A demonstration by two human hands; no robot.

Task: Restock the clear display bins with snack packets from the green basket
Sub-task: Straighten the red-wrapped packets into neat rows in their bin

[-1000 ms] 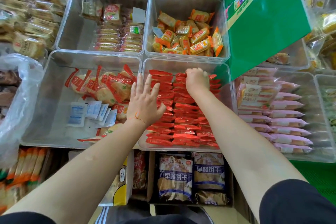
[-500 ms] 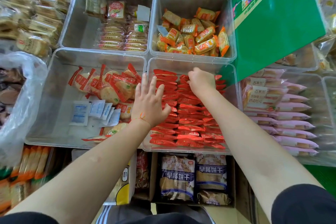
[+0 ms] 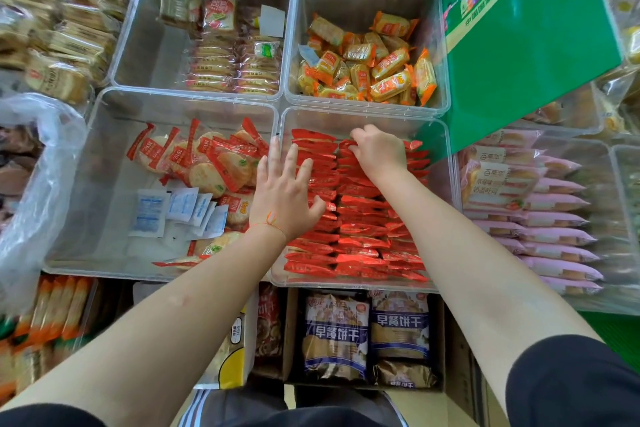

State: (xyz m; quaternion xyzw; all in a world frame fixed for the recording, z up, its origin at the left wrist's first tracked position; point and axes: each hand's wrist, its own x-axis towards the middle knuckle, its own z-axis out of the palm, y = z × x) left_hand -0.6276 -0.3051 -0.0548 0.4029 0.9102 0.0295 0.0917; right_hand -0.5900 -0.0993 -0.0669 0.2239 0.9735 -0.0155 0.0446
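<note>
A clear display bin [image 3: 363, 113] in the middle holds two tight rows of red snack packets [image 3: 360, 229] standing on edge. My left hand [image 3: 284, 194] lies flat with straight, spread fingers on the left row, near the wall shared with the neighbouring bin. My right hand [image 3: 377, 149] is at the far end of the right row, its fingers curled down into the red packets there. The fingertips are hidden among the packets. A strip of green basket [image 3: 616, 326] shows at the lower right edge.
Left bin [image 3: 104, 184] holds round red-striped cracker packets [image 3: 207, 159] and small white sachets [image 3: 173, 208]. Orange packets [image 3: 367, 62] fill the far bin; pink packets [image 3: 554, 218] lie to the right. A green sign board [image 3: 526, 31] leans at the upper right. Boxes of biscuit bags [image 3: 367, 333] sit below.
Both hands have stayed on the red packets. My right hand has eased slightly left at the far end of the row; my left hand remains flat on the left row.
</note>
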